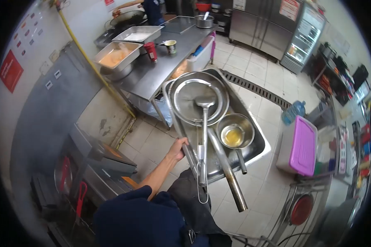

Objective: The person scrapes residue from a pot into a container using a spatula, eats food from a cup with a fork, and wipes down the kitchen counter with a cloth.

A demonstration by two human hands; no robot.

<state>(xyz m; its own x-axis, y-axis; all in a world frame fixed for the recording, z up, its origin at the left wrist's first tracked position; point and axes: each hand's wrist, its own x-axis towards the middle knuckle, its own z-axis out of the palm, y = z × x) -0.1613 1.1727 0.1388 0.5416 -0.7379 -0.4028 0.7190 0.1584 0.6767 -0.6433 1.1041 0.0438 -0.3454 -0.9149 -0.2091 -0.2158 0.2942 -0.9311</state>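
Note:
My left hand (178, 149) is wrapped around the left rim of a deep steel tray (257, 142), which is held out in front of my body. Inside the tray lies a round steel pan or wok (181, 84), and its long thick handle (228, 175) sticks out past the near edge. A wok spatula (205, 101) rests across it, with its handle pointing toward me. Beside it sits a small saucepan (247, 127) holding some yellow liquid (233, 136). A thin wire handle (203, 197) hangs over the near rim. My right hand does not show.
A steel worktable (142, 76) ahead carries trays, a red can (150, 52) and a cup (171, 46). Another person's arm (127, 5) is at a wok behind it. A purple-lidded bin (305, 146) and a water jug (293, 112) stand right. A floor drain (255, 88) crosses the tiles.

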